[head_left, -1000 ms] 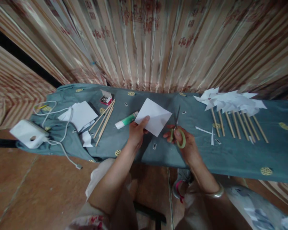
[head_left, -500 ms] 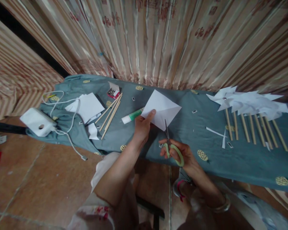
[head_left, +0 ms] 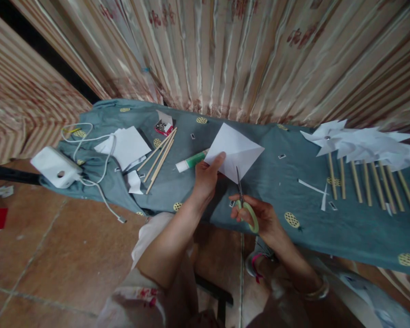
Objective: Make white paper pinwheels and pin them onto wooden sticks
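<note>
A square sheet of white paper (head_left: 237, 148) is pinched at its left side by my left hand (head_left: 207, 175), thumb on top. Faint crease lines run across the sheet. My right hand (head_left: 259, 214) is closed around the green handles of a pair of scissors (head_left: 248, 212), whose blades point up at the paper's lower corner and overlap it. Behind my left hand lies a green and white glue stick (head_left: 191, 160), partly hidden by the hand and the sheet.
Left on the cloth-covered table (head_left: 273, 182) are wooden sticks (head_left: 160, 159), a small open box of metal pins (head_left: 164, 125), stacked paper (head_left: 126, 148) and a white power bank (head_left: 56, 167) with a cable. Paper pinwheels (head_left: 369, 143) on sticks lie right, near paper strips (head_left: 312, 189).
The view has shifted slightly, moving everything a little in the picture. The scissor blades look closer together; my left hand keeps its hold on the paper.
</note>
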`<state>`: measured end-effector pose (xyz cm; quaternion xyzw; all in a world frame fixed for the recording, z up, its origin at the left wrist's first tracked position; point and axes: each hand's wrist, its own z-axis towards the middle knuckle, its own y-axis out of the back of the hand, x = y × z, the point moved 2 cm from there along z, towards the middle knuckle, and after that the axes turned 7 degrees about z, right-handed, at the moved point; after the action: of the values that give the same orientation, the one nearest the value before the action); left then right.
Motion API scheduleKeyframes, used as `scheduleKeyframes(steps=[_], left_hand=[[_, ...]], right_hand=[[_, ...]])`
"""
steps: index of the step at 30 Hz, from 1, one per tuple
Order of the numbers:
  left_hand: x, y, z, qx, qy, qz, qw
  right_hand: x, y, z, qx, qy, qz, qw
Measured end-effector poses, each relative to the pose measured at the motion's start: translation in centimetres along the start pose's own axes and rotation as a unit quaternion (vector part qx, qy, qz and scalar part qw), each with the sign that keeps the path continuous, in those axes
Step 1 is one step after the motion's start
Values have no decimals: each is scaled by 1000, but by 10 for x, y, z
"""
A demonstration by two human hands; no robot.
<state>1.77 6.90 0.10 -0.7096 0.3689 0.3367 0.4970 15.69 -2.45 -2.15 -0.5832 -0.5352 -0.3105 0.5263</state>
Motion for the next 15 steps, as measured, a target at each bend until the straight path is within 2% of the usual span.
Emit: scheduleKeyframes(steps=[15], left_hand=[[1, -1, -1, -16, 31, -17, 999]], right_hand=[[5, -1, -2, 3, 8, -49, 999]])
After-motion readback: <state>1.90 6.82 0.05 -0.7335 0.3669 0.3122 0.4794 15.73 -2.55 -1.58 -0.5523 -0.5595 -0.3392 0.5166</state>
